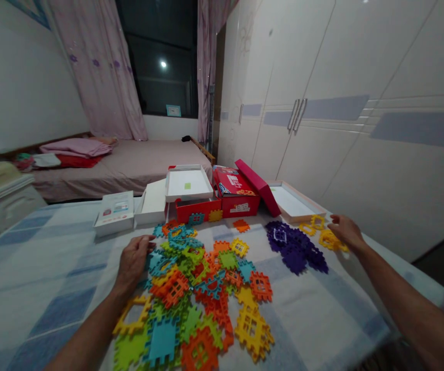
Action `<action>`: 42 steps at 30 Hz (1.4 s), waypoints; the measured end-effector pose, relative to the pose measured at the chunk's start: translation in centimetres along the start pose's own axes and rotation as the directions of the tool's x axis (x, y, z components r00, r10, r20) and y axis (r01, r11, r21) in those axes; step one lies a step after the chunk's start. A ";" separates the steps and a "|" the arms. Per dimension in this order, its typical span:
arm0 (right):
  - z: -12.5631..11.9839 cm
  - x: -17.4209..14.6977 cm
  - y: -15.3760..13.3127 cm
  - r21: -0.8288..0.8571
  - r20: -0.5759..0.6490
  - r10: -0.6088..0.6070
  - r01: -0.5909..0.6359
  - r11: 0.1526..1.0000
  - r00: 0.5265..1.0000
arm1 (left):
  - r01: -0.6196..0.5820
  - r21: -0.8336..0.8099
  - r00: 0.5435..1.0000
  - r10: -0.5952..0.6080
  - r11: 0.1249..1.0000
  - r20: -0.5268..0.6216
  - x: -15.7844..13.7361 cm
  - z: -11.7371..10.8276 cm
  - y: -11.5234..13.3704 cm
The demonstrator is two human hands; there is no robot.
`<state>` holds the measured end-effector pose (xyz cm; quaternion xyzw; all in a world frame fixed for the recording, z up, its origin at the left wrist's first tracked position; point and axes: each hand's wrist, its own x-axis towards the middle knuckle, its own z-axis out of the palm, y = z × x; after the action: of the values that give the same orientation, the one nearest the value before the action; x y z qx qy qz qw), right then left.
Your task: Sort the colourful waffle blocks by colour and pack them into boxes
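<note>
My left hand rests at the left edge of a mixed heap of toothed plastic building tiles, orange, green, blue and yellow. Its fingers reach toward some blue tiles, and their far sides are partly hidden. On the right, my right hand is over a small group of yellow tiles, its fingers loosely bent and apart; no tile shows clearly in its grasp. Left of that group lies a pile of dark purple tiles. Several yellow tiles lie at the heap's near right side.
Behind the tiles stand a red box, a leaning red lid, white trays and a white box. A shallow tray sits behind the purple pile. The cloth-covered table borders a bed and wardrobe.
</note>
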<state>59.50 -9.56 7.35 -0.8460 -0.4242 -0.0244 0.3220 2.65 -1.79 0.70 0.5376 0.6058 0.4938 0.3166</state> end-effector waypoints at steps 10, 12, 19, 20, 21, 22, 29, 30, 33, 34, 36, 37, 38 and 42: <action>6.9 -8.2 -13.9 0.228 0.363 -0.568 0.521 0.823 0.739 | -0.027 -0.039 0.999 0.027 0.999 -0.020 -0.1 0.1 0.0; 8.8 -9.4 -16.3 0.212 0.403 -0.606 0.575 0.791 0.686 | -0.031 -0.043 0.999 0.030 0.999 -0.025 -0.1 0.2 0.1; 14.2 -11.3 -22.0 0.142 0.398 -0.596 0.595 0.791 0.697 | -0.035 -0.066 0.999 0.033 0.997 -0.016 -0.3 0.4 0.4; 14.7 -11.6 -22.6 0.119 0.383 -0.581 0.585 0.802 0.719 | -0.038 -0.062 0.999 0.037 0.997 -0.015 -0.3 0.4 0.3; 15.1 -11.9 -23.2 0.093 0.364 -0.564 0.574 0.814 0.741 | -0.042 -0.058 0.999 0.041 0.997 -0.015 -0.2 0.4 0.3; 15.3 -12.2 -23.7 0.066 0.347 -0.550 0.565 0.823 0.760 | -0.046 -0.055 0.999 0.045 0.997 -0.016 -0.2 0.4 0.2; 14.8 -13.5 -25.0 0.009 0.338 -0.592 0.626 0.779 0.731 | -0.129 -0.041 0.992 0.128 0.991 -0.025 -0.1 0.8 -0.2; 14.5 -13.7 -25.2 0.019 0.335 -0.607 0.639 0.769 0.721 | -0.176 -0.025 0.984 0.175 0.984 -0.025 -0.1 0.8 -0.1; 14.2 -14.7 -26.5 0.059 0.316 -0.629 0.647 0.760 0.711 | -0.336 0.029 0.941 0.335 0.941 0.043 -0.2 1.1 -0.1; 14.3 -15.1 -27.1 0.073 0.313 -0.627 0.641 0.764 0.713 | -0.374 0.038 0.925 0.370 0.927 0.080 -0.2 1.1 -0.2; 14.5 -15.9 -28.2 0.103 0.318 -0.623 0.628 0.772 0.714 | -0.412 0.052 0.904 0.402 0.910 0.144 -0.1 1.3 -0.3; 14.7 -16.3 -28.6 0.122 0.327 -0.626 0.625 0.771 0.708 | -0.416 0.059 0.900 0.401 0.908 0.171 -0.1 1.3 -0.4; 14.8 -16.7 -29.0 0.145 0.341 -0.634 0.627 0.765 0.694 | -0.411 0.066 0.899 0.392 0.909 0.196 -0.1 1.4 -0.4; 14.9 -17.1 -29.2 0.278 0.424 -0.696 0.648 0.709 0.580 | -0.337 0.084 0.924 0.312 0.938 0.219 -0.5 1.3 0.0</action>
<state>23.75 -0.54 5.49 -0.5816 -0.7812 0.0946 0.2060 3.92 -1.92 0.25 0.6962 0.5014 0.4447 0.2573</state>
